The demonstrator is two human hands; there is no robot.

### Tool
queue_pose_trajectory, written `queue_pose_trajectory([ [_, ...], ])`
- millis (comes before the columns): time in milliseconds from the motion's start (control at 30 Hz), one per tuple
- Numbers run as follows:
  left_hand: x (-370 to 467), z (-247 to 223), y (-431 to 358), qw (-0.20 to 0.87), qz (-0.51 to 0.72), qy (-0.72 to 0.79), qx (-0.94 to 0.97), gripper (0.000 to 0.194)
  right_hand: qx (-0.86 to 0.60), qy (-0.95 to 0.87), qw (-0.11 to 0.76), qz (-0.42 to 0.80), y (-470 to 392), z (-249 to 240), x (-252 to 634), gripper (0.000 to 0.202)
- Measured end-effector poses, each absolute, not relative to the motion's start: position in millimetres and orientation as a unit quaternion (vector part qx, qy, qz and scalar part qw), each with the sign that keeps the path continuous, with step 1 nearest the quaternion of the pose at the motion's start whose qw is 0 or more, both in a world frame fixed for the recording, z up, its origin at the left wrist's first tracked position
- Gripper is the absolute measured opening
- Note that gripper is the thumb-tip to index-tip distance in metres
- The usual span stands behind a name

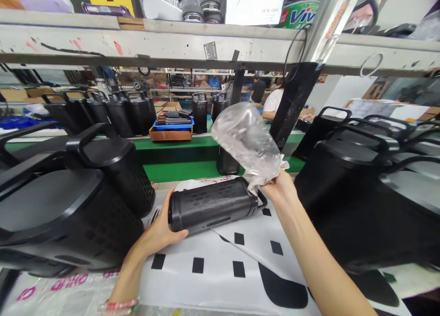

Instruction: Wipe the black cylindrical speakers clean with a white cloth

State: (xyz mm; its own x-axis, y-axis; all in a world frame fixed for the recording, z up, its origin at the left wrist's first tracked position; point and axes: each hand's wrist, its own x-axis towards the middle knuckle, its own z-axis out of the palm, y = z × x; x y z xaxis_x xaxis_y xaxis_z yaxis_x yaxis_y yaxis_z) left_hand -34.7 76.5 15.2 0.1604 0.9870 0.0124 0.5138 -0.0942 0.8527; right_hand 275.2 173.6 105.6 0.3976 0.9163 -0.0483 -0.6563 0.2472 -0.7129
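Observation:
A black speaker-like unit with a perforated shell lies on its side on the white sheet with black squares. My left hand grips its left end, thumb along the lower front edge. At the other end, beside the unit's handle, my right hand is closed on a crumpled clear plastic bag, which bulges upward to the left. Part of the bag hangs over the unit's right end. The fingertips of my right hand are partly hidden by the plastic.
Large black units with handles crowd the left and right. Behind the sheet runs a green conveyor with a small upright unit. A shelf beam crosses above; a slanted post stands right. A person is beyond.

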Motion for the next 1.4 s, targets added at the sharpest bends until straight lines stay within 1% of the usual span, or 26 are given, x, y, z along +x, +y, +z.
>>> queue_pose_trajectory([
  [67, -34.6, 14.7, 76.4, 0.369, 0.320, 0.564, 0.666, 0.115, -0.342, -0.167, 0.745, 0.548, 172.6, 106.4, 276.2, 0.024],
  [167, -33.7, 15.2, 76.8, 0.365, 0.320, 0.564, 0.668, 0.115, -0.351, -0.149, 0.732, 0.565, 169.5, 114.9, 282.2, 0.030],
  [300, -33.9, 16.6, 77.5, 0.375, 0.322, 0.559, 0.666, 0.115, -0.371, -0.149, 0.735, 0.548, 164.7, 125.8, 285.5, 0.036],
  [367, -33.9, 17.2, 77.0, 0.382, 0.324, 0.556, 0.663, 0.116, -0.383, -0.162, 0.747, 0.519, 163.8, 130.7, 283.9, 0.035],
  [433, -32.9, 17.3, 75.5, 0.383, 0.328, 0.562, 0.655, 0.115, -0.391, -0.185, 0.768, 0.472, 163.8, 136.8, 282.8, 0.028],
  [500, -31.0, 16.0, 73.4, 0.379, 0.346, 0.565, 0.646, 0.115, -0.395, -0.220, 0.800, 0.395, 163.3, 145.5, 286.2, 0.021],
  [567, -28.8, 13.0, 71.5, 0.368, 0.375, 0.555, 0.644, 0.116, -0.396, -0.268, 0.830, 0.286, 160.4, 156.9, 296.1, 0.013],
  [600, -27.8, 11.1, 71.0, 0.361, 0.385, 0.551, 0.646, 0.118, -0.406, -0.316, 0.832, 0.207, 157.8, 163.6, 303.0, 0.009],
  [633, -26.9, 9.2, 71.0, 0.354, 0.389, 0.549, 0.649, 0.120, -0.425, -0.381, 0.813, 0.112, 154.5, 170.6, 310.5, 0.006],
  [667, -26.3, 7.3, 71.4, 0.345, 0.387, 0.552, 0.653, 0.122, -0.450, -0.455, 0.768, 0.013, 150.8, 177.6, 317.9, 0.007],
  [733, -25.6, 4.5, 73.5, 0.315, 0.379, 0.563, 0.664, 0.120, -0.503, -0.586, 0.617, -0.151, 143.9, 190.0, 329.8, 0.018],
  [767, -25.3, 4.0, 74.9, 0.298, 0.378, 0.566, 0.670, 0.115, -0.526, -0.630, 0.535, -0.202, 141.5, 194.3, 333.4, 0.023],
  [833, -24.6, 5.3, 77.7, 0.266, 0.385, 0.570, 0.676, 0.102, -0.575, -0.671, 0.404, -0.238, 140.5, 196.8, 336.5, 0.028],
  [900, -23.2, 9.4, 79.4, 0.258, 0.394, 0.576, 0.668, 0.095, -0.616, -0.678, 0.303, -0.262, 145.1, 189.5, 337.1, 0.032],
  [967, -21.1, 15.3, 79.7, 0.277, 0.404, 0.577, 0.654, 0.094, -0.641, -0.674, 0.243, -0.277, 153.8, 174.3, 339.3, 0.035],
  [1033, -18.8, 20.8, 79.0, 0.302, 0.411, 0.574, 0.640, 0.095, -0.652, -0.673, 0.217, -0.275, 163.1, 157.6, 344.5, 0.035],
  [1100, -16.7, 24.3, 78.1, 0.315, 0.421, 0.573, 0.628, 0.095, -0.657, -0.674, 0.204, -0.268, 168.3, 146.8, 350.7, 0.035],
  [1167, -15.4, 25.1, 77.6, 0.317, 0.431, 0.576, 0.618, 0.094, -0.664, -0.662, 0.215, -0.273, 165.9, 146.3, 353.2, 0.034],
  [1300, -14.5, 22.8, 77.4, 0.311, 0.435, 0.584, 0.611, 0.087, -0.666, -0.613, 0.296, -0.306, 142.6, 157.5, 332.5, 0.040],
  [1333, -14.5, 22.3, 77.4, 0.313, 0.433, 0.585, 0.610, 0.086, -0.650, -0.618, 0.324, -0.301, 136.1, 155.6, 321.7, 0.043],
  [1400, -14.2, 21.9, 77.3, 0.315, 0.431, 0.589, 0.606, 0.084, -0.584, -0.673, 0.378, -0.251, 125.7, 139.5, 297.4, 0.050],
])
